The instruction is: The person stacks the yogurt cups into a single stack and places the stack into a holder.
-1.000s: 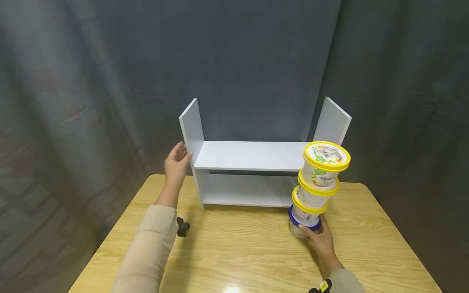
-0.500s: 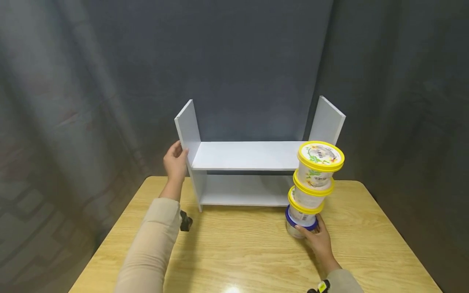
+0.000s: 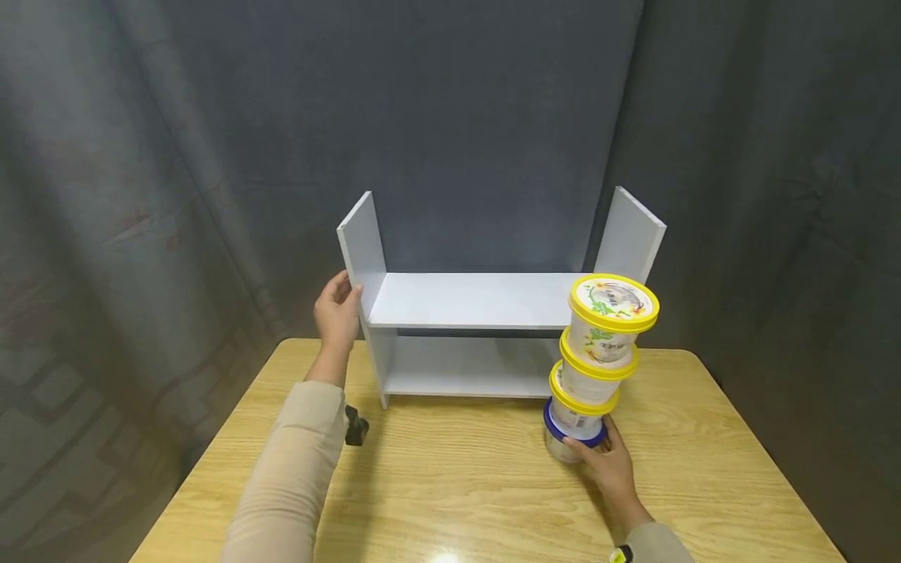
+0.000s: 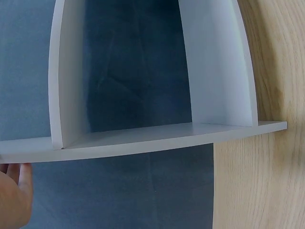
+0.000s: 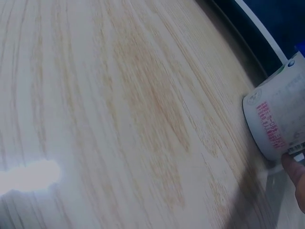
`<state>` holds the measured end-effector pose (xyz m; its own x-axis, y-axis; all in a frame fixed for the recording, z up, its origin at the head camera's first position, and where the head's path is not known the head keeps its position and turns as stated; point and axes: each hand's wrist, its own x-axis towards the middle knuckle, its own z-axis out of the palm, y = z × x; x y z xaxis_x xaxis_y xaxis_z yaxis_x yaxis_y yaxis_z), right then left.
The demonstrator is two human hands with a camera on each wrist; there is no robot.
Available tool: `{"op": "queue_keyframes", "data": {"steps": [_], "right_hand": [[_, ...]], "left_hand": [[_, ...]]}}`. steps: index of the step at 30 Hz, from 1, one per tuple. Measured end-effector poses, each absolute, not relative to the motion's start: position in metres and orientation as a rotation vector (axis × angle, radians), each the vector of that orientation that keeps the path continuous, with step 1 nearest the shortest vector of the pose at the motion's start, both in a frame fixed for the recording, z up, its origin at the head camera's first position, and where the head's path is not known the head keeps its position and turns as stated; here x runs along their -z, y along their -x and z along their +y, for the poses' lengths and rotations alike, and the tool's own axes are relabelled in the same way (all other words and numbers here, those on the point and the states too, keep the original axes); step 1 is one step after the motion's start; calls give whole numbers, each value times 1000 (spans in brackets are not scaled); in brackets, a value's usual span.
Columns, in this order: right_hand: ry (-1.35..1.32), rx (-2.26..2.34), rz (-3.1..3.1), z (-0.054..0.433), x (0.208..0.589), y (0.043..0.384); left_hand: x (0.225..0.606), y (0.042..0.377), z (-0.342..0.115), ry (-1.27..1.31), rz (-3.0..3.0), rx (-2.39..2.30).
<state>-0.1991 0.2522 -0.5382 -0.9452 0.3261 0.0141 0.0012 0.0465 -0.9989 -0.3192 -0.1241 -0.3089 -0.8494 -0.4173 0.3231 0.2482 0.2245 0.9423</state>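
A leaning stack of three white tubs with yellow lids (image 3: 609,344) rises from a blue-lidded tub (image 3: 559,447), in front of the shelf's right end. My right hand (image 3: 611,465) grips the blue-lidded tub low at its near right side. In the right wrist view, a fingertip (image 5: 294,167) touches the wall of this tub (image 5: 279,112), near its pink print. My left hand (image 3: 338,313) rests with its fingertips against the outer face of the left panel of the white shelf (image 3: 486,301). The left wrist view shows that panel (image 4: 157,147) edge-on beside the hand.
The two-level shelf stands at the back of the wooden table (image 3: 450,477), with both side panels rising above its upper board. Dark grey curtains (image 3: 486,133) hang behind and at both sides. A small black device (image 3: 356,427) sits by the left wrist.
The tub stack and right hand have shifted slightly left relative to the shelf. The head view has turned a little. My left hand stays at the left panel.
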Motion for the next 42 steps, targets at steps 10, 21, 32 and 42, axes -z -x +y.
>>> {"op": "queue_keyframes", "data": {"steps": [10, 21, 32, 42], "right_hand": [[338, -1992, -2135, 250, 532, 197], [321, -1974, -2218, 237, 487, 186], [230, -1798, -2340, 229, 463, 182], [178, -1868, -2369, 223, 429, 180]], "left_hand": [[307, 316, -123, -130, -1998, 1646], [305, 316, -121, -138, -2011, 1648], [309, 314, -118, -160, -1996, 1642], [310, 311, -114, -167, -1989, 1634]]}}
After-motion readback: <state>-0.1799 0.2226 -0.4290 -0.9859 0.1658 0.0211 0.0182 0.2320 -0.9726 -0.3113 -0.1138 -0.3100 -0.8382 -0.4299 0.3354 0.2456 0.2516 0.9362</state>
